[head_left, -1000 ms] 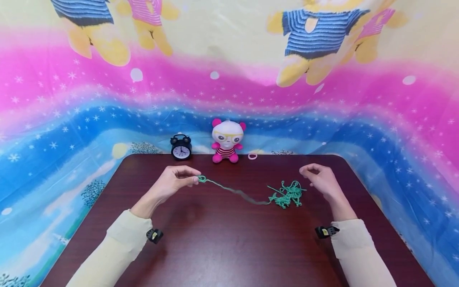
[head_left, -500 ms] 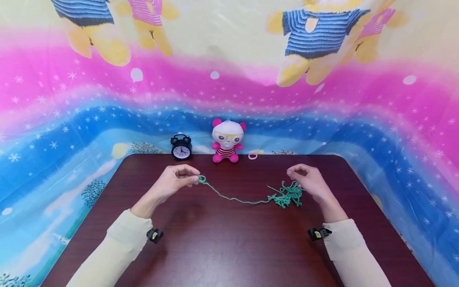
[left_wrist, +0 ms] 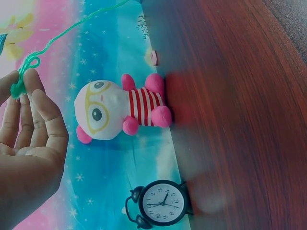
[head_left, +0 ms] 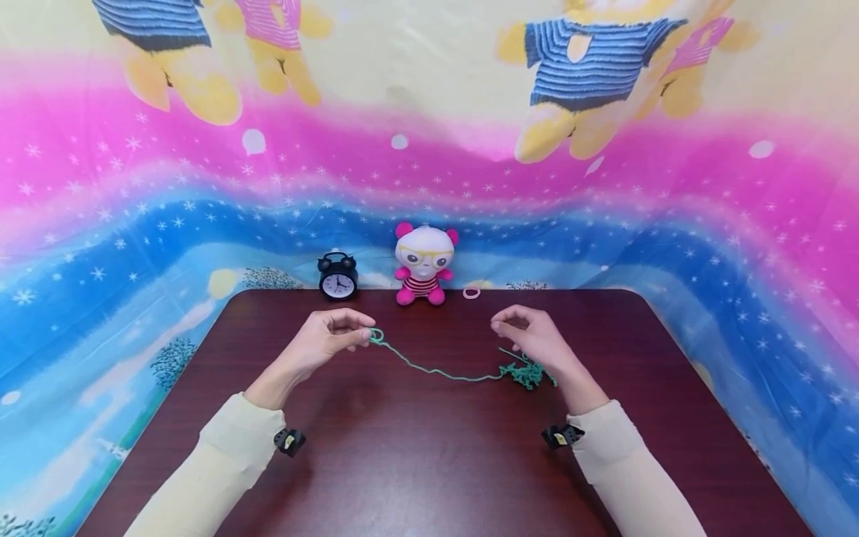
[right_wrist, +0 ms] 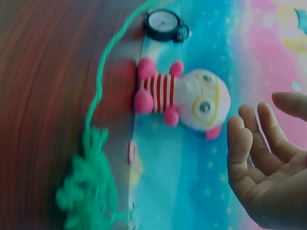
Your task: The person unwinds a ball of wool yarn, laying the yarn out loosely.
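Between thumb and fingertips, my left hand [head_left: 327, 339] pinches the looped end of a length of green yarn [head_left: 436, 371] above the table. In the left wrist view a small yarn loop [left_wrist: 32, 61] sticks up from the pinch. The strand sags to the right and joins a tangled yarn heap [head_left: 520, 374] lying on the tabletop. My right hand [head_left: 533, 337] hovers over that heap and hides part of it from the head view. Its fingers are loosely bent and hold nothing; a gap shows between thumb and fingers in the right wrist view.
Along the back edge of the dark red table [head_left: 416, 447] stand a black alarm clock [head_left: 338, 280] and a pink and white plush panda [head_left: 425, 261]. A small pink ring [head_left: 472, 294] lies to the panda's right. A printed cloth [head_left: 201, 186] hangs behind and around the table.
My right hand has moved left from beyond the yarn heap to above it. The strand, blurred a second ago, now hangs still. My left hand keeps its pinch in the same place.
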A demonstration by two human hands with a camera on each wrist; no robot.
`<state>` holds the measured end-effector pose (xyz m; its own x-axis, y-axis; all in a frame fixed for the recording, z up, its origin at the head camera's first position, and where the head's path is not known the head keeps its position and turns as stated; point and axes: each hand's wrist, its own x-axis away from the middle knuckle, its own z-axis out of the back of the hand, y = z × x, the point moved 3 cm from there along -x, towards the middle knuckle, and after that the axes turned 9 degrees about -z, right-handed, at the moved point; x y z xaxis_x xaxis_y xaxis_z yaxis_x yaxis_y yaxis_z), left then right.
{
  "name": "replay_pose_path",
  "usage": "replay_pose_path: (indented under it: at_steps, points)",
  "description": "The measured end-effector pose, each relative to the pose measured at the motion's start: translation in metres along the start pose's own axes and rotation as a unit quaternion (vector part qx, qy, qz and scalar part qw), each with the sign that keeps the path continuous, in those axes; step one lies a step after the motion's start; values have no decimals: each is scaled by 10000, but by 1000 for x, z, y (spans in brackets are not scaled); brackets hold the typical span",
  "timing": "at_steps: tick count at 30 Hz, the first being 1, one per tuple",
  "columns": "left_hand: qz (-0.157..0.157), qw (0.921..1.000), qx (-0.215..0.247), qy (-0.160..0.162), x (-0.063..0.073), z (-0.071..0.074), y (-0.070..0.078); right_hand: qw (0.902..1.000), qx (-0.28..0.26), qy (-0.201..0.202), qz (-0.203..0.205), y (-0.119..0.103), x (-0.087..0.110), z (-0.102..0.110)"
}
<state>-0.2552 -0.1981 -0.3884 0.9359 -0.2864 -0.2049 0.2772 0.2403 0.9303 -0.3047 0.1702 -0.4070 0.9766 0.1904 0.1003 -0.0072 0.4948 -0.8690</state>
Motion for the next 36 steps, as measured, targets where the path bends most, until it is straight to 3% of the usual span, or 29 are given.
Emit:
replay_pose_path:
  at_steps: [6,13,23,36]
  points:
    - [-92,10000,23,11,0,0,-2,9994,11,-271,222,-18,-1,-35]
    - [-164,9999,53,-7,-1,0,-4,9969,392,-371,575,-38,-3,-67]
    - [-162,9997,163,0,-3,-3,-4,9938,433,-663,774,-49,0,-92]
    - [-214,9994,271,-87,-5,-8,-3,9876,562,-747,1260,-65,2,-113]
